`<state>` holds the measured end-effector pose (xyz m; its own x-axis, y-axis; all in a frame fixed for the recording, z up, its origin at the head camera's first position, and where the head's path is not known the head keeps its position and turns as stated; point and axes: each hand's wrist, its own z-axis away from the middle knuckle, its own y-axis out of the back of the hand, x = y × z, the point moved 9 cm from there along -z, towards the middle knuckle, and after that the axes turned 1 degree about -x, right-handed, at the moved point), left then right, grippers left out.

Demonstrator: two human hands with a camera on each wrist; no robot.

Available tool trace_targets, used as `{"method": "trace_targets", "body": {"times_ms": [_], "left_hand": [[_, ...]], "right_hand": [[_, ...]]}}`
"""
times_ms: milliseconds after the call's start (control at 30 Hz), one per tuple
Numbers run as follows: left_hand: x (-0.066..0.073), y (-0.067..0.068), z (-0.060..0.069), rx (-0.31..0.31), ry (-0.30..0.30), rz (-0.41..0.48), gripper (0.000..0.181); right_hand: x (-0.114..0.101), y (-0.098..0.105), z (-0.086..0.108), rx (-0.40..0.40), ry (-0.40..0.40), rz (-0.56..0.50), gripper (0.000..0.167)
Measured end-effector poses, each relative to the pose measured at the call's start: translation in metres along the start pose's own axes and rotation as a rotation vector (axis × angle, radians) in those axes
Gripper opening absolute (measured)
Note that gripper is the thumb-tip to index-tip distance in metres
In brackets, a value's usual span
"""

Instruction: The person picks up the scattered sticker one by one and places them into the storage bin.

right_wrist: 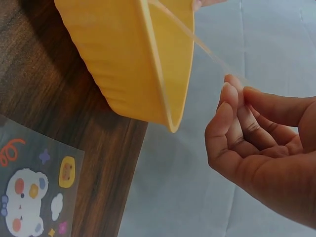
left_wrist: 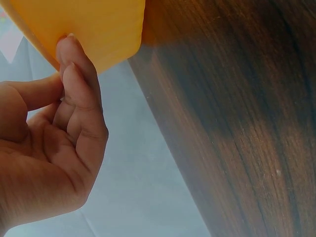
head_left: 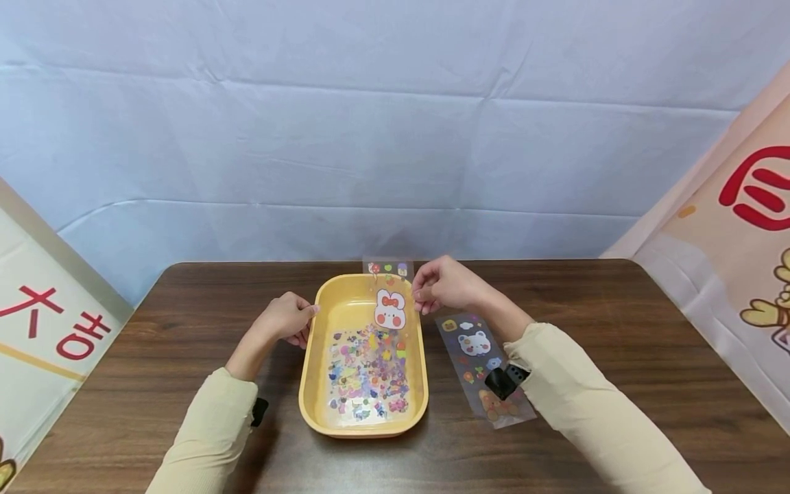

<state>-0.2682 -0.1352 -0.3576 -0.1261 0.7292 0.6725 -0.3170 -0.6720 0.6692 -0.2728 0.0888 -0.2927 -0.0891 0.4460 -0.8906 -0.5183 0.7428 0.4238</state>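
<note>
A yellow plastic tray (head_left: 310, 405) stands on the table, with colourful clear stickers (head_left: 367, 377) lying in it. My left hand (head_left: 286, 318) pinches the tray's left rim between thumb and fingers; the left wrist view shows those fingers against the tray's outer wall (left_wrist: 111, 34). Between thumb and fingertips, my right hand (head_left: 447, 283) pinches the right edge of a clear sticker sheet (head_left: 390, 312) with a white rabbit on it. That sheet slants over the tray's far right part, its top beyond the far rim. Seen edge-on in the right wrist view, it is a thin pale strip.
Another clear sticker sheet (head_left: 474, 346), with a white bear and a brown bear, lies on the table right of the tray, partly under my right forearm. The brown wooden table (head_left: 204, 329) ends at a pale cloth backdrop (head_left: 345, 151). Printed banners hang at both sides.
</note>
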Motion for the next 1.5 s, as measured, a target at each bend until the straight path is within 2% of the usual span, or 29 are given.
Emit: {"method": "trace_targets", "body": {"times_ms": [500, 900, 1267, 1500], "left_hand": [[0.000, -0.001, 0.000, -0.008, -0.006, 0.012, 0.035], [0.001, 0.000, 0.001, -0.007, -0.004, 0.011, 0.036], [0.001, 0.001, 0.001, -0.003, -0.009, 0.008, 0.035], [0.000, 0.001, 0.000, 0.002, -0.015, 0.002, 0.034]], "right_hand": [[0.006, -0.015, -0.002, -0.081, 0.023, 0.020, 0.009], [0.003, -0.023, -0.002, -0.125, 0.043, 0.085, 0.008], [-0.002, -0.016, -0.002, -0.088, 0.041, 0.052, 0.008], [-0.012, -0.013, 0.000, -0.106, 0.097, 0.050, 0.010]]}}
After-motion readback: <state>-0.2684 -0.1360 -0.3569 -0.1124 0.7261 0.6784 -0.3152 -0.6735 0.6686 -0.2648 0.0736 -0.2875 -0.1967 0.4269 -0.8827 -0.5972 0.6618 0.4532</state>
